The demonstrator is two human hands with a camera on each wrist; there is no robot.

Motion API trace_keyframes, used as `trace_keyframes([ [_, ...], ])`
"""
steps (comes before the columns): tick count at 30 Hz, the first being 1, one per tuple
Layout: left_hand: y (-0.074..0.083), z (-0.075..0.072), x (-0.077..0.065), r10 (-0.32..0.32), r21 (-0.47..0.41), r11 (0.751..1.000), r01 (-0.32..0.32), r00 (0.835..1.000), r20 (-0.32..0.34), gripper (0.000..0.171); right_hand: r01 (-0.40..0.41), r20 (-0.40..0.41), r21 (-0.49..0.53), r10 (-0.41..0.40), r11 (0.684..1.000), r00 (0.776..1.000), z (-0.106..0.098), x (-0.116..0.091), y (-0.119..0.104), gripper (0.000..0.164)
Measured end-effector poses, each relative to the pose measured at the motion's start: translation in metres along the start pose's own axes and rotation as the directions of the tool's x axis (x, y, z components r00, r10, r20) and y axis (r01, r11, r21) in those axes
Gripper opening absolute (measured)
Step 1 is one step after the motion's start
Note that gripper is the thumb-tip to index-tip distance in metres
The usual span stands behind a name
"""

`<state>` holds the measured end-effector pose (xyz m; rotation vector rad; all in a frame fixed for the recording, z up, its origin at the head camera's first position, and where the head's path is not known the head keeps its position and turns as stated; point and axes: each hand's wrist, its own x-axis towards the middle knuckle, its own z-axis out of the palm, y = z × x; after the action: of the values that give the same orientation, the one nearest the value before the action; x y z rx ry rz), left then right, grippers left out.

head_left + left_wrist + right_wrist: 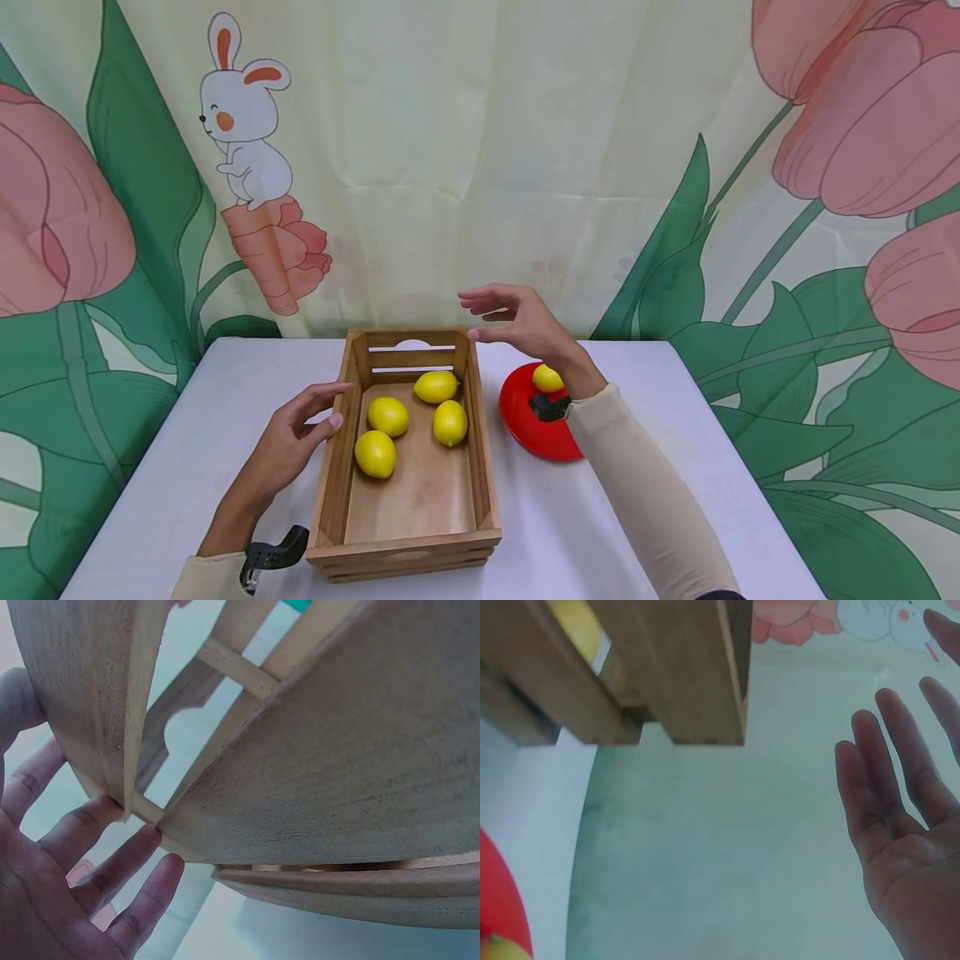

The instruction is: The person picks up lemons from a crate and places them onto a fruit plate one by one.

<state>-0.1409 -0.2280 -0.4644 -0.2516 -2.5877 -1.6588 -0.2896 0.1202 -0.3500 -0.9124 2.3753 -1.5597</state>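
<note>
A slatted wooden crate [405, 542] stands on the white table, with several yellow lemons [375, 454] lying toward its back half. At its left side my left hand [296, 433] touches the slats, fingers fairly straight; in the left wrist view the fingertips [154, 836] rest against the wood. My right hand [517, 321] is raised over the crate's back right corner, holding nothing. Its fingers [870, 772] are spread and relaxed in the right wrist view. Right of the crate lies a red plate [525, 425] bearing one lemon [547, 379], partly hidden by the right wrist.
Behind the white table [202, 433] hangs a curtain [480, 167] printed with tulips and a rabbit. A dark strap [276, 550] sits on the left wrist and another dark piece [550, 407] at the right wrist, over the plate.
</note>
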Motion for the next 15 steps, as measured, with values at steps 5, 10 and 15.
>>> trace_keyframes([
  [5, 0.0, 0.0, 0.001, 0.002, -0.006, 1.0, -0.002, 1.0, 0.003, 0.041, 0.016, 0.026, 0.026, -0.016, 1.0, 1.0, 0.01, 0.005, -0.009, 0.045],
  [10, -0.002, 0.0, 0.0, -0.007, -0.002, 1.0, 0.007, 1.0, -0.002, 0.041, 0.03, 0.041, 0.079, -0.033, 0.996, 0.999, 0.021, 0.005, -0.032, 0.046],
  [15, -0.002, 0.0, 0.0, -0.009, -0.007, 1.0, 0.009, 1.0, 0.0, 0.041, 0.04, 0.041, 0.104, -0.044, 0.994, 0.998, 0.031, 0.01, -0.041, 0.046],
])
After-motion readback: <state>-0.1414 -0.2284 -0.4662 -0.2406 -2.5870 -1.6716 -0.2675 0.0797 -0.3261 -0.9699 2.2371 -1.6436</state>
